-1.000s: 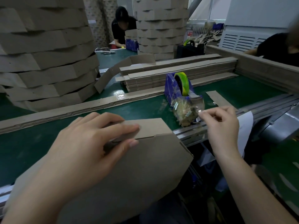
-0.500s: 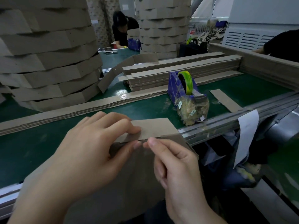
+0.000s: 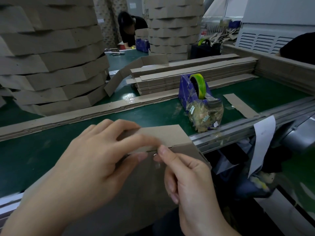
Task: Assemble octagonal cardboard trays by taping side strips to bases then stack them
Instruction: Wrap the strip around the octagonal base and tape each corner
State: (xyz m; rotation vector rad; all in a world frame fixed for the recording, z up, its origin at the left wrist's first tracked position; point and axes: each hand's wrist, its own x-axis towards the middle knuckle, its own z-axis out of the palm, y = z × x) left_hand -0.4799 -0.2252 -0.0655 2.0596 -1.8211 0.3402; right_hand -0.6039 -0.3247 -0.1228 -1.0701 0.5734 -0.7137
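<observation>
A green worktop [image 3: 162, 114] carried a stack of trays [image 3: 51, 65] at left and a blue tape dispenser [image 3: 192, 92] at right. At its near edge lay a cardboard base [image 3: 144, 193] with a side strip [image 3: 170, 133], the grip of the left hand [image 3: 88, 167] curled round that strip, the grip of the right hand [image 3: 190, 181] pinching clear tape [image 3: 157, 163] at their seam.

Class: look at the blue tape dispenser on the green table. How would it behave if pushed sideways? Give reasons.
The tape dispenser looks blocky and broad-based, so it would probably slide, not tip. Its tape roll sits within the body, so it likely would not roll off. The crumpled tape wad at its front looks soft and may drag.
</observation>
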